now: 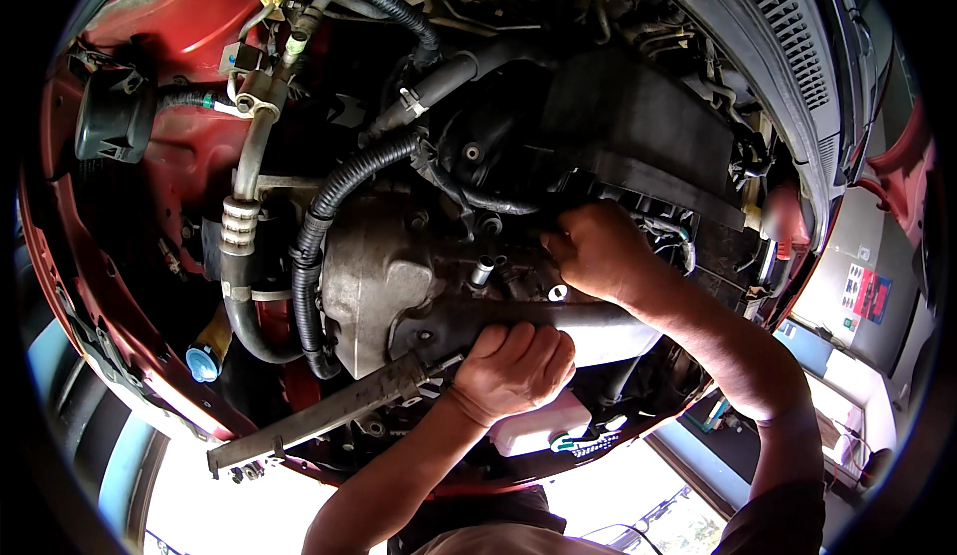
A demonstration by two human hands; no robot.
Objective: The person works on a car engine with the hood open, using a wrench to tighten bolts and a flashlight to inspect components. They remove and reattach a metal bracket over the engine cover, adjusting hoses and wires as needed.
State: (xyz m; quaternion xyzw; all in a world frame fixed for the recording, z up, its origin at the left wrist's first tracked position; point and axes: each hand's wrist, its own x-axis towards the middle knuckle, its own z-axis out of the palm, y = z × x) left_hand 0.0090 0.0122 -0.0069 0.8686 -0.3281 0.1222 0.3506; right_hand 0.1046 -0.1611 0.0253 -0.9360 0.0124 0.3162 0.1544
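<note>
Black corrugated hose (329, 216) beside metal housing (374, 276); left hand (513, 368) clenched on grey pipe (598, 331).

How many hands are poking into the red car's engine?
2. The left hand is low in the middle, gripping a long flat metal bar. The right hand is higher and to the right, reaching into the black engine parts. More could be hidden.

Left hand (513, 368) fisted on bar (339, 411) — right hand (598, 251) at connector (578, 188).

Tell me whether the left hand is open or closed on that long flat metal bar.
Closed: the left hand is fisted around the metal bar's upper end.
</note>
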